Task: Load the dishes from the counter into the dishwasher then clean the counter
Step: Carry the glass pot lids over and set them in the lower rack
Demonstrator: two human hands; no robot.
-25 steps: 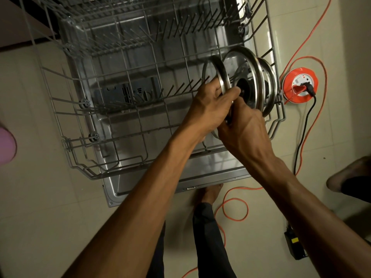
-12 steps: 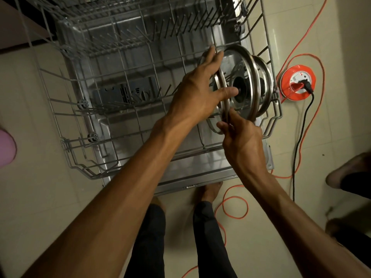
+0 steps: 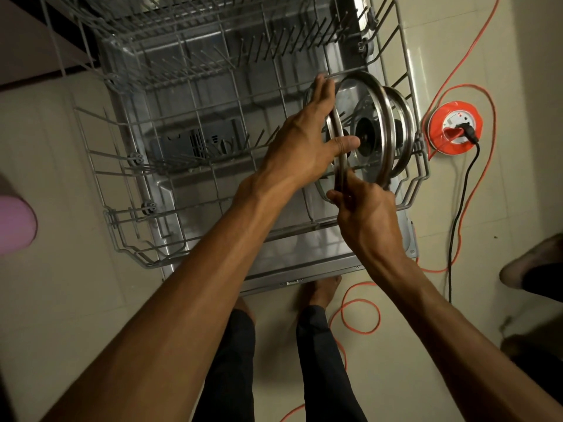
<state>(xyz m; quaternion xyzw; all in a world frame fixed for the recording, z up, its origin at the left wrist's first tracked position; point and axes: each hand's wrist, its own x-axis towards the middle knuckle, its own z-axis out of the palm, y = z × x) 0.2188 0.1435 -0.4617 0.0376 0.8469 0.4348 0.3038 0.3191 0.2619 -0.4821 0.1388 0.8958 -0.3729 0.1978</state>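
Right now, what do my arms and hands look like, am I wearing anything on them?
Both forearms are bare to the frame's edge: no sleeves, gloves, watch or bracelet show. The left hand and right hand carry no visible rings. Below them, dark trousers and bare feet.

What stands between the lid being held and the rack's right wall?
Two more steel lids, upright on edge in the lower rack, shown in the head view.
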